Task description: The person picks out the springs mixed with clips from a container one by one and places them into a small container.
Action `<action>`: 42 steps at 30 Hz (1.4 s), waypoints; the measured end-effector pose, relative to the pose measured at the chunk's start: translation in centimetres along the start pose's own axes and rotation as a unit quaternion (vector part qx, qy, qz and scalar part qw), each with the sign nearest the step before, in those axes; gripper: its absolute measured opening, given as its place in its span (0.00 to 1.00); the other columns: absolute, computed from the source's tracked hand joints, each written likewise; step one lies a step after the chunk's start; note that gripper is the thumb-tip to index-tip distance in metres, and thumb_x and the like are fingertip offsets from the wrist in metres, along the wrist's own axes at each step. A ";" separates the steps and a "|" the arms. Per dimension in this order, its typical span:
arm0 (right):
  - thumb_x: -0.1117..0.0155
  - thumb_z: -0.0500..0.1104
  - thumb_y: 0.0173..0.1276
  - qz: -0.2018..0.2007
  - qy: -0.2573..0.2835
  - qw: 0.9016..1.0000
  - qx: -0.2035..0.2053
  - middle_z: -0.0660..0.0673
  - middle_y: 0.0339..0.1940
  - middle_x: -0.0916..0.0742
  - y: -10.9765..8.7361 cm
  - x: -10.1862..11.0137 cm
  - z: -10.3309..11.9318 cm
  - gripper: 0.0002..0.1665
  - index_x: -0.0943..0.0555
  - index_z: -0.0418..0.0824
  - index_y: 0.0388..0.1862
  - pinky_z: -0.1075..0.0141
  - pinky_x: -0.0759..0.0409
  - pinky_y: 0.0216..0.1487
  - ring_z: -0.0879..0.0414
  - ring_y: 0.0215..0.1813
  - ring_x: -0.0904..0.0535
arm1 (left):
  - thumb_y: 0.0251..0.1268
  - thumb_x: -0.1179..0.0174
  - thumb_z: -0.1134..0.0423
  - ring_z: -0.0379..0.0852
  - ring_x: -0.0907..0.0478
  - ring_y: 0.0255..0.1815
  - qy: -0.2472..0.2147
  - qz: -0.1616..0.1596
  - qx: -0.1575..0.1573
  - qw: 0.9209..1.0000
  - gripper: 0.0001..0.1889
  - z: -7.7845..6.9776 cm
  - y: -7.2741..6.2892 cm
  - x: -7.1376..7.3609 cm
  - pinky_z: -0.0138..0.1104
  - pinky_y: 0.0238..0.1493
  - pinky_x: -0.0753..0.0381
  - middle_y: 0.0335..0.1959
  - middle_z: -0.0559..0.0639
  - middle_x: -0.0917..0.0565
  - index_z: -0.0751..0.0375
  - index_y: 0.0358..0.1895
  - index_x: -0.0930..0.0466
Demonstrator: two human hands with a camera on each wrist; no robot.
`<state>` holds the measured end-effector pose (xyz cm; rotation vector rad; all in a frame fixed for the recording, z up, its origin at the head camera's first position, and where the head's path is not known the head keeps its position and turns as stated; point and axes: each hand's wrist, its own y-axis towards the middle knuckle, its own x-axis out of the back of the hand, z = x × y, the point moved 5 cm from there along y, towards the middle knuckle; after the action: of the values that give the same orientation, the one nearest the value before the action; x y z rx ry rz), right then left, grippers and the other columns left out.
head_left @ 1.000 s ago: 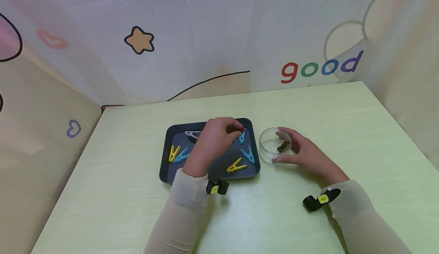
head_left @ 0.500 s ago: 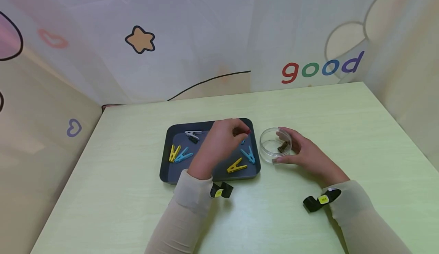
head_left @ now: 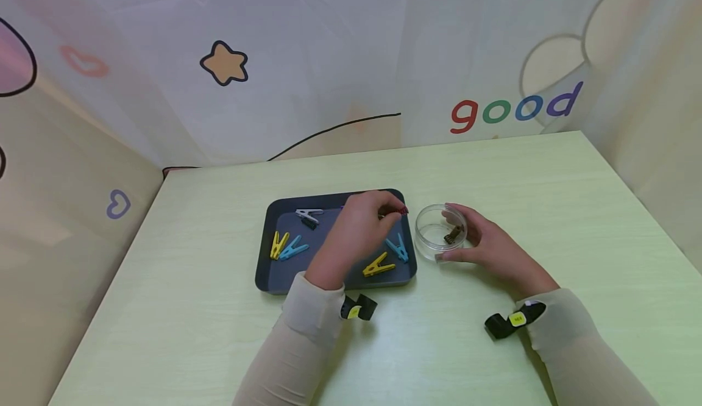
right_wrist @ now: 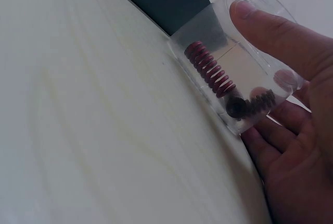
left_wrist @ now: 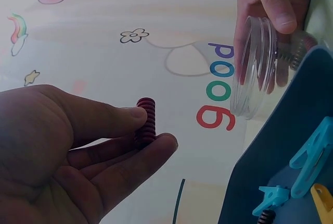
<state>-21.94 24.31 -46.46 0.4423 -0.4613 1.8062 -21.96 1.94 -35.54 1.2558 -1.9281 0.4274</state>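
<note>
Between thumb and fingers, my left hand (head_left: 359,226) pinches a dark red coil spring (left_wrist: 146,123), raised over the right side of the dark tray (head_left: 323,283). My right hand (head_left: 490,247) grips a clear round jar (head_left: 425,246) standing just right of the tray, thumb on the near side and fingers behind. In the right wrist view, a red spring (right_wrist: 209,70) and dark springs (right_wrist: 261,103) lie in the bottom of the jar. The jar's mouth is uncovered. My left hand hides the tray's far right part in the head view.
Yellow clothespins (head_left: 378,265), blue clothespins (head_left: 293,248) and a pale one (head_left: 308,213) lie spread in the tray. Beside the pale one is a black spring (head_left: 309,224). A printed cloth backdrop (head_left: 329,58) rises behind the light wooden table (head_left: 164,308).
My left hand has moved right with the red spring, from above a blue clothespin to the tray's right rim near the jar. My right hand and the jar stay put.
</note>
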 end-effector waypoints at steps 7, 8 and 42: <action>0.24 0.59 0.51 -0.002 0.000 1.000 0.011 0.47 0.76 0.33 0.1 0.1 0.0 0.59 0.46 0.58 0.77 0.47 0.42 0.74 0.44 0.78 0.42 | 0.72 0.45 0.62 0.40 0.20 0.46 0.013 -0.003 -0.007 1.000 0.10 -0.2 0.1 -0.2 0.33 0.49 0.20 0.48 0.45 0.15 0.53 0.49 0.16; 0.24 0.59 0.51 -0.002 -0.001 1.000 0.012 0.47 0.76 0.33 0.1 0.1 0.0 0.59 0.46 0.58 0.77 0.47 0.42 0.74 0.45 0.77 0.42 | 0.72 0.45 0.62 0.40 0.20 0.46 0.014 -0.003 -0.007 1.000 0.10 -0.3 0.1 -0.2 0.33 0.49 0.20 0.48 0.45 0.15 0.53 0.49 0.16; 0.25 0.61 0.52 -0.004 -0.007 1.000 0.022 0.47 0.75 0.33 0.0 -0.1 -0.1 0.57 0.45 0.61 0.76 0.47 0.42 0.73 0.45 0.78 0.42 | 0.71 0.43 0.61 0.37 0.19 0.44 0.010 -0.025 -0.033 0.999 0.10 -1.1 0.2 -1.6 0.26 0.46 0.20 0.46 0.44 0.16 0.53 0.47 0.15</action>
<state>-21.90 24.34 -46.60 0.4868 -0.4311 1.8094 -21.30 3.70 -36.03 1.2493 -1.8750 0.3458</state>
